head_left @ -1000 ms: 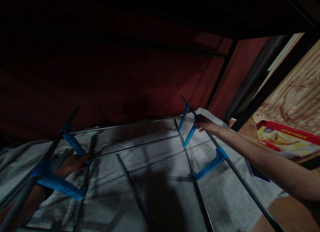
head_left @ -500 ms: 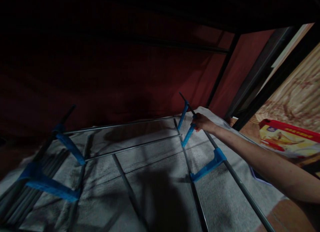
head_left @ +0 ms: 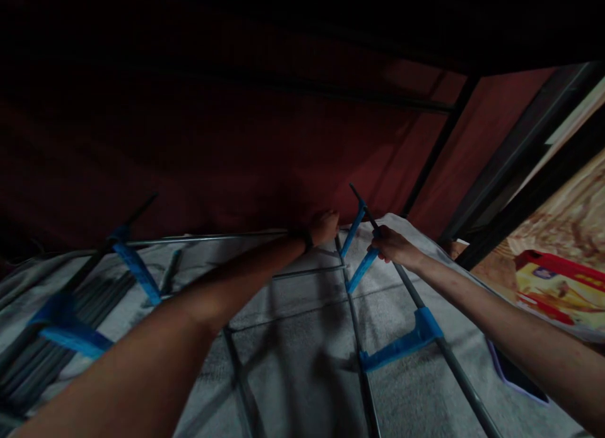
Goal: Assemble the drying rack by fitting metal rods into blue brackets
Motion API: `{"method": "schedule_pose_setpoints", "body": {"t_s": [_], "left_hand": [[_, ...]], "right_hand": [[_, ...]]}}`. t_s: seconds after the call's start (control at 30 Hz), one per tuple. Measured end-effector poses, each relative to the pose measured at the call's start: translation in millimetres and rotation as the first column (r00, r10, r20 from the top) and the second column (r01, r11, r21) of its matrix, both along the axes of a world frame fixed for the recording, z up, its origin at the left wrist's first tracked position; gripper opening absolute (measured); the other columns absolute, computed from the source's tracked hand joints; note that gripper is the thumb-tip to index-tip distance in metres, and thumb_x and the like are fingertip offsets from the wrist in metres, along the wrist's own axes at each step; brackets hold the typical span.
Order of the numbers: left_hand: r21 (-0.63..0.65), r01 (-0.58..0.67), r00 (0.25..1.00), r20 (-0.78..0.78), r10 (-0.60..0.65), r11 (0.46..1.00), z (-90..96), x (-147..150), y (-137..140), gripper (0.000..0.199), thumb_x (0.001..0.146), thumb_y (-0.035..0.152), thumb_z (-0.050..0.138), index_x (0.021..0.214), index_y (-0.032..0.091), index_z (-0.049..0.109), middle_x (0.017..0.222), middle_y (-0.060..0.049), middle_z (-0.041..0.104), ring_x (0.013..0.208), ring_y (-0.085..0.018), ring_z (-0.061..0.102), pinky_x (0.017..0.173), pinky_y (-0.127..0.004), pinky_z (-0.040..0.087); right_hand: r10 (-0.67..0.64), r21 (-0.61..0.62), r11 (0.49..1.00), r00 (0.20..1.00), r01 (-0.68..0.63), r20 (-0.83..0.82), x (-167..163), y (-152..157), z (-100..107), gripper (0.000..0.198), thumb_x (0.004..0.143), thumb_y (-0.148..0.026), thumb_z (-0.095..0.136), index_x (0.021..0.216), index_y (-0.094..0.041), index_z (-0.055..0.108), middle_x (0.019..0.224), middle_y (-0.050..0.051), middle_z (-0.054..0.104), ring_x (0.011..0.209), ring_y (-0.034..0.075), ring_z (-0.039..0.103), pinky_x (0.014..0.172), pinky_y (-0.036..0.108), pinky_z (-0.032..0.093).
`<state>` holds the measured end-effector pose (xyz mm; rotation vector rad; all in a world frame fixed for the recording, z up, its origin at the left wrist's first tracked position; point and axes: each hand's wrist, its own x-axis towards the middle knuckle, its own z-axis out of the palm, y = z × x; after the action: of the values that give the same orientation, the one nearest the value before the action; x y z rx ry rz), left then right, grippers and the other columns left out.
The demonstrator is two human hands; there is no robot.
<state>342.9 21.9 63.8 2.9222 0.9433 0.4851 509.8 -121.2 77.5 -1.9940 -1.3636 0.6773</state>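
A frame of grey metal tubes and blue plastic connectors stands on a pale cloth [head_left: 302, 312]. My right hand [head_left: 394, 246] is closed around a blue connector [head_left: 363, 269] where it meets the upper right tube [head_left: 466, 378]. My left hand [head_left: 325, 227], with a dark band at the wrist, reaches to the far right corner, by the end of the lower right tube [head_left: 355, 337]. Its fingers are curled, and what they grip is hidden. Another blue connector [head_left: 352, 230] sits just behind my right hand, and a nearer connector [head_left: 401, 342] joins the two right tubes.
Several loose tubes [head_left: 80, 328] lie in a bundle at the left, beside the left connectors [head_left: 139, 271]. A dark red sheet [head_left: 236, 161] hangs behind the frame. Dark posts [head_left: 442, 148] rise at the right. A red and yellow package [head_left: 562, 290] lies at the far right.
My left arm has come in from the lower left, and its hand is now at the far right corner. My right hand keeps its hold on the connector. The view has shifted slightly.
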Motion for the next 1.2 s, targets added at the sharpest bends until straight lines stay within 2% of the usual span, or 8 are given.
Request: {"method": "schedule_pose_setpoints", "body": {"t_s": [0.1, 0.2, 0.3, 0.47, 0.67, 0.83, 1.07, 1.2], "left_hand": [[-0.063, -0.040, 0.998, -0.060, 0.037, 0.997, -29.3, 32, 10, 0.031, 0.094, 0.017, 0.052, 0.121, 0.008, 0.063, 0.121, -0.019, 0.069, 0.110, -0.024, 0.067, 0.095, -0.032, 0.050], [-0.125, -0.068, 0.993, -0.105, 0.055, 0.990, -44.6, 32, 22, 0.024, 0.091, 0.012, 0.052, 0.108, 0.010, 0.070, 0.109, -0.017, 0.073, 0.100, -0.023, 0.070, 0.085, -0.030, 0.052], [-0.152, -0.050, 0.991, -0.126, 0.031, 0.987, -50.3, 23, 31, 0.021, 0.091, 0.013, 0.052, 0.097, 0.011, 0.073, 0.103, -0.015, 0.074, 0.095, -0.023, 0.069, 0.081, -0.028, 0.050], [-0.118, 0.006, 0.998, -0.060, -0.013, 0.993, -35.4, 9, 40, 0.032, 0.099, 0.020, 0.041, 0.107, 0.013, 0.072, 0.112, -0.014, 0.072, 0.100, -0.022, 0.067, 0.085, -0.030, 0.047], [-0.106, 0.124, 0.982, 0.154, -0.107, 0.987, -3.0, -11, 38, 0.031, 0.099, 0.028, 0.047, 0.120, 0.026, 0.070, 0.118, -0.002, 0.073, 0.102, -0.016, 0.067, 0.086, -0.023, 0.044], [-0.080, 0.127, 0.984, 0.139, -0.115, 0.989, 12.1, -11, 29, 0.031, 0.096, 0.018, 0.047, 0.115, 0.020, 0.072, 0.116, -0.006, 0.074, 0.101, -0.018, 0.067, 0.084, -0.024, 0.044], [-0.100, 0.092, 0.987, 0.139, -0.078, 0.991, 8.8, 0, 28, 0.029, 0.093, 0.015, 0.047, 0.107, 0.017, 0.072, 0.110, -0.011, 0.074, 0.099, -0.022, 0.069, 0.080, -0.027, 0.047], [-0.119, 0.125, 0.982, 0.158, -0.106, 0.985, 3.6, -2, 24, 0.032, 0.095, 0.023, 0.051, 0.122, 0.025, 0.069, 0.119, -0.008, 0.073, 0.107, -0.023, 0.069, 0.086, -0.030, 0.047]], "right_hand": [[0.021, -0.013, 1.000, 0.997, -0.020, 0.076, 0, 1, 1, 0.021, 0.078, -0.020, 0.064, 0.099, -0.021, 0.062, 0.077, 0.004, 0.067, 0.063, 0.015, 0.059, 0.050, 0.024, 0.037], [0.040, -0.033, 0.999, 0.992, -0.036, 0.120, -6, 7, 0, 0.035, 0.075, -0.021, 0.062, 0.111, -0.022, 0.060, 0.082, 0.002, 0.069, 0.078, 0.019, 0.063, 0.058, 0.024, 0.041], [0.046, -0.052, 0.998, 0.993, -0.040, 0.111, -11, 15, -3, 0.046, 0.072, -0.020, 0.061, 0.118, -0.021, 0.057, 0.079, 0.000, 0.069, 0.085, 0.021, 0.064, 0.063, 0.024, 0.044], [0.023, -0.081, 0.996, 0.998, -0.028, -0.059, -8, 14, -3, 0.043, 0.078, -0.022, 0.055, 0.121, -0.021, 0.054, 0.079, 0.002, 0.068, 0.084, 0.021, 0.067, 0.064, 0.024, 0.048], [-0.017, 0.028, 0.999, 0.956, 0.027, -0.294, -12, 18, 4, 0.057, 0.066, -0.011, 0.059, 0.121, -0.024, 0.051, 0.115, 0.006, 0.060, 0.084, 0.016, 0.065, 0.065, 0.025, 0.057], [-0.062, -0.016, 0.998, 0.939, 0.061, -0.339, -26, 39, 10, 0.050, 0.068, -0.008, 0.059, 0.116, -0.023, 0.052, 0.104, 0.005, 0.062, 0.070, 0.012, 0.063, 0.056, 0.024, 0.057], [0.041, 0.060, 0.998, 0.927, -0.020, -0.373, -15, 61, 3, 0.056, 0.055, -0.005, 0.053, 0.109, -0.021, 0.056, 0.101, 0.004, 0.066, 0.085, 0.014, 0.065, 0.075, 0.025, 0.059], [0.057, 0.061, 0.997, 0.947, -0.040, -0.315, -1, 77, -3, 0.047, 0.051, -0.008, 0.052, 0.096, -0.019, 0.059, 0.098, 0.003, 0.068, 0.099, 0.017, 0.066, 0.078, 0.021, 0.057]]}}
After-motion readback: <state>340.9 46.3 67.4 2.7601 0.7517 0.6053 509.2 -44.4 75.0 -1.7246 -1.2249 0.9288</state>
